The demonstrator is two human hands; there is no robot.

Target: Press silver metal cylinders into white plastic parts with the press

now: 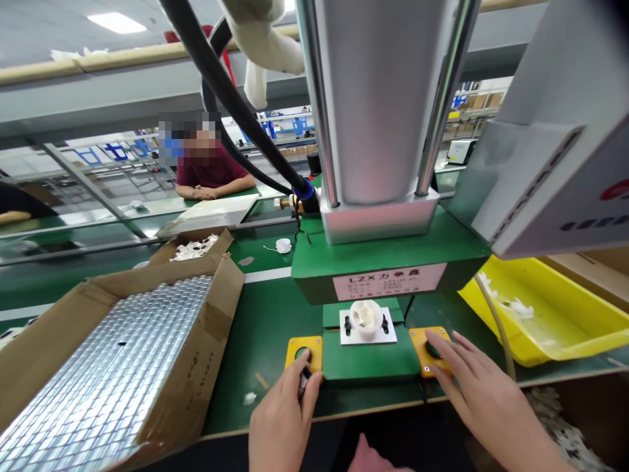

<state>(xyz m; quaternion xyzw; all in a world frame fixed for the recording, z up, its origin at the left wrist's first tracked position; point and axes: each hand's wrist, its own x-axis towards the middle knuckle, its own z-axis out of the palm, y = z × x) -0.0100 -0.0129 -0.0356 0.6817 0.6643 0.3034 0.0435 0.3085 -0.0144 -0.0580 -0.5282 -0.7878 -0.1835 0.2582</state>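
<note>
My left hand (280, 419) rests on the left yellow button box (317, 347), a fingertip over its dark round button. Between its thumb and fingers shows a small dark, shiny piece (305, 379) that I cannot make out. At the right yellow button box (417, 341), my right hand (484, 377) has its fingers stretched out over the black button, holding nothing visible. Between the boxes, a round white plastic part (366, 320) sits on a white plate (347, 337) on the green base of the press (378, 236), under its head.
At left stands a cardboard box (216, 334) with rows of silvery metal pieces (122, 360); behind it, a smaller box (223, 244) holds white parts. A yellow bin (580, 328) is at right. A white part (284, 246) lies behind. Across the bench sits a person (216, 170).
</note>
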